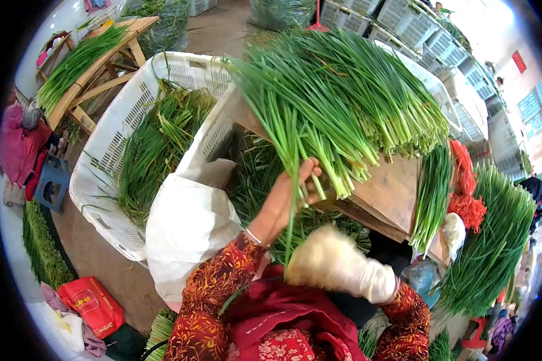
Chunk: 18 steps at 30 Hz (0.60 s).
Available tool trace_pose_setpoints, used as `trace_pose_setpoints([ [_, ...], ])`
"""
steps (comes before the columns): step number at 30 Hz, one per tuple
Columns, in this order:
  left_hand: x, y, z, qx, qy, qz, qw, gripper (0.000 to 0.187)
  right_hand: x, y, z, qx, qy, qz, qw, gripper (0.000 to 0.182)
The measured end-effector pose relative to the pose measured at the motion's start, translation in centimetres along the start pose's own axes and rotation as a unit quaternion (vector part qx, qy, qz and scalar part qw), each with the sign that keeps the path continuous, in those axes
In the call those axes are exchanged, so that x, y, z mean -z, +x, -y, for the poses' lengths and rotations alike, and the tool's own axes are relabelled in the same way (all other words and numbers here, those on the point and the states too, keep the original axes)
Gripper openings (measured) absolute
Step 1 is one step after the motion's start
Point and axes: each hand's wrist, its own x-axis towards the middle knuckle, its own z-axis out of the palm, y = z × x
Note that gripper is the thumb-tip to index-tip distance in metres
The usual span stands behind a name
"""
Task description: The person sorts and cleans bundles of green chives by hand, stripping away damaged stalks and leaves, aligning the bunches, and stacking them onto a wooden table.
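Note:
My left hand (286,195) is bare, with a bracelet at the wrist, and its fingers are closed round a few green leafy stalks (295,147) at the near edge of a big heap (343,84). The heap lies on a wooden board (388,189), its pale stem ends toward me. My right hand (322,259), in a cream glove, is blurred by motion below the board, in front of my red apron (289,313). A long green leaf hangs between the two hands. Whatever the gloved fingers hold cannot be made out.
A white crate (105,141) of loose leaves stands left, with a white cloth (186,228) beside it. Red string (465,207) and more stalks (494,234) lie right. A wooden bench (81,90) is back left; a person (21,141) in pink is at the far left.

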Motion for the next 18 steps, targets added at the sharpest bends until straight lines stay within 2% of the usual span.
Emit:
trace_pose_setpoints([
  [1,0.3,0.0,0.0,-0.005,0.002,0.006,1.000,0.025,-1.1,-0.9,-0.3,0.025,0.161,-0.039,0.986,0.022],
  [2,0.5,-0.2,0.1,-0.008,0.005,0.011,1.000,0.024,-0.5,-2.5,-1.0,0.013,0.178,-0.185,0.966,0.026],
  [3,0.6,-0.1,0.5,-0.004,0.006,0.009,1.000,0.024,0.6,-3.4,-1.8,-0.070,0.131,-0.316,0.937,0.028],
  [4,0.7,0.2,1.0,-0.022,-0.021,0.023,0.999,0.025,1.6,-3.8,-2.6,-0.152,0.078,-0.439,0.882,0.029],
  [6,0.3,0.5,1.1,-0.040,-0.040,0.044,0.997,0.027,2.5,-3.1,-4.7,-0.320,-0.023,-0.489,0.811,0.030],
  [7,0.2,0.6,1.0,-0.032,-0.005,0.026,0.999,0.029,2.7,-2.5,-5.6,-0.344,-0.051,-0.473,0.809,0.028],
  [10,-0.3,0.7,0.7,-0.025,0.040,0.009,0.999,0.030,2.2,-1.0,-6.3,-0.319,-0.067,-0.473,0.819,0.026],
  [12,-0.8,0.4,0.9,-0.039,0.056,-0.059,0.996,0.027,1.7,-0.2,-6.0,-0.291,-0.088,-0.495,0.814,0.025],
  [14,-0.3,0.3,0.8,-0.039,0.061,-0.038,0.997,0.027,1.7,0.1,-5.5,-0.294,-0.084,-0.503,0.808,0.024],
  [16,-0.6,-0.4,0.3,-0.011,-0.010,-0.010,1.000,0.027,1.2,-0.6,-6.2,-0.235,0.002,-0.545,0.805,0.022],
  [17,1.9,0.6,1.1,0.014,0.021,0.038,0.999,0.026,1.5,-1.0,-6.1,-0.250,0.084,-0.547,0.795,0.021],
  [18,1.3,0.3,1.0,0.014,0.019,0.037,0.999,0.026,1.9,-1.3,-6.0,-0.263,0.164,-0.544,0.779,0.021],
])
